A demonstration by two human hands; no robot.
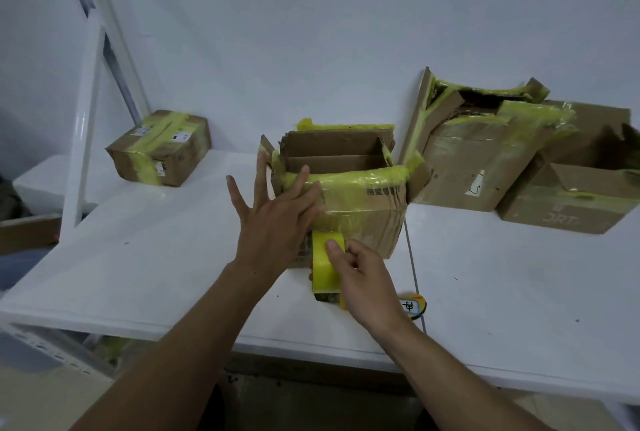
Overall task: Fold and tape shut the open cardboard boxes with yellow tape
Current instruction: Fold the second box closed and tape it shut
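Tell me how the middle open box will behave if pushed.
The open cardboard box probably slides easily on the smooth white table; the left hand presses flat against it, perhaps to brace it. Its creased, tape-patched walls look soft and may buckle.

Open cardboard box (363, 196) upright, yellow tape roll (322, 269) against its front.

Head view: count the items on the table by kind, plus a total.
Cardboard boxes: 4 (sealed box, middle open box, tall-flap open box, far-right open box)
Yellow tape roll: 1
Small yellow labelled item: 1
Total: 6
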